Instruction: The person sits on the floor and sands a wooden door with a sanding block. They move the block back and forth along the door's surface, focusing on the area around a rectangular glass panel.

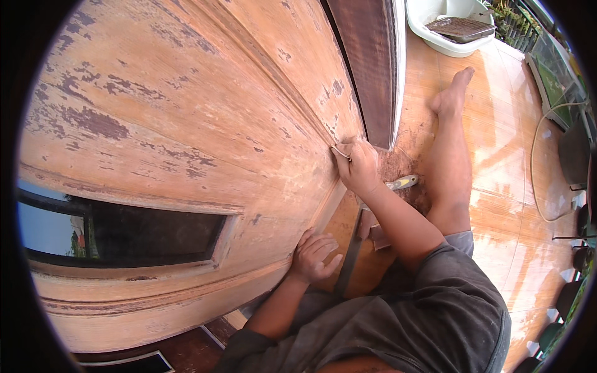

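Note:
A wooden door (205, 124) with patches of dark old finish fills the left side. My right hand (359, 163) is closed at the door's lower edge moulding, pinching a thin pale-edged piece (339, 151) against the wood. Most of that piece is hidden by the fingers, so its kind does not show. Lower down, my left hand (315, 255) rests against the door's edge with its fingers apart, holding nothing. Beyond my right wrist lies a tool with a grey and yellow handle (404, 181), its working end partly hidden. Reddish-brown flat pieces (367, 224) lie under my right forearm.
A dark door frame (367, 56) stands beyond the door. Brown dust (398, 163) covers the floor at its foot. A white basin (444, 46) holding a dark ridged tray (460, 29) stands far off. My bare leg stretches over the tiles (497, 161); pots (572, 155) and a cable line the right.

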A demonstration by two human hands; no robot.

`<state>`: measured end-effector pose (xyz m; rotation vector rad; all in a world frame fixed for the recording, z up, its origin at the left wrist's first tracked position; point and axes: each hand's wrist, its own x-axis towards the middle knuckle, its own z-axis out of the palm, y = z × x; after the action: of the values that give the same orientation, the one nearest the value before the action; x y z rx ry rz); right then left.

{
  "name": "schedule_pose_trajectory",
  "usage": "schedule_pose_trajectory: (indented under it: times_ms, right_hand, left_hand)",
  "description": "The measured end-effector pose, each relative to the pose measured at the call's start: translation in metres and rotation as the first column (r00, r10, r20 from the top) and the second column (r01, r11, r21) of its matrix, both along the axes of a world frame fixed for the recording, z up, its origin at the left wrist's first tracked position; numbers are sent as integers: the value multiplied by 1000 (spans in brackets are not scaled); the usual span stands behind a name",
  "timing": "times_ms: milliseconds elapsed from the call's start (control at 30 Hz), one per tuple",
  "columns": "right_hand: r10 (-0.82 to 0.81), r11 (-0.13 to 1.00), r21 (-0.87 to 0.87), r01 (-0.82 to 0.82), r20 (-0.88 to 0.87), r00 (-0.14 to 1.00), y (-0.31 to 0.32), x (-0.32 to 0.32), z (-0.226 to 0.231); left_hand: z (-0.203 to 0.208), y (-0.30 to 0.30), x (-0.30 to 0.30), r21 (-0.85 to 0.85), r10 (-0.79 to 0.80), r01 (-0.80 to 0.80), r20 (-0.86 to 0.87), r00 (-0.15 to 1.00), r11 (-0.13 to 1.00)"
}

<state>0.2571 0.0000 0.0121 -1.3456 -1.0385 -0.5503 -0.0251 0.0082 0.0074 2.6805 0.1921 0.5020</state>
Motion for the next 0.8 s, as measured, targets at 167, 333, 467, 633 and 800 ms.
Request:
schedule_pose_trajectory:
  times_ms: [167, 333, 467, 633, 800]
  right_hand:
    - [10, 1000, 26, -9, -46, 999, 10, 3, -1]
    - [-57, 998, 9, 58, -85, 995, -4, -7, -4]
    - [53, 993, -93, -71, -185, 981, 0, 4, -1]
    - [-19, 967, -239, -88, -411, 911, -12, 1, -1]
    - [62, 986, -108, -128, -476, 878, -5, -2, 19]
  left_hand:
    - [-1, 0, 1, 5, -6, 6, -7, 1000, 1000]
    - [0, 0, 1, -2, 13, -13, -13, 1000, 1000]
    - [-1, -2, 1, -12, -7, 7, -20, 1000, 1000]
    - [-2, -1, 2, 4, 11, -11, -10, 1000, 1000]
    - [-2, -1, 0, 16, -2, 3, -21, 1000, 1000]
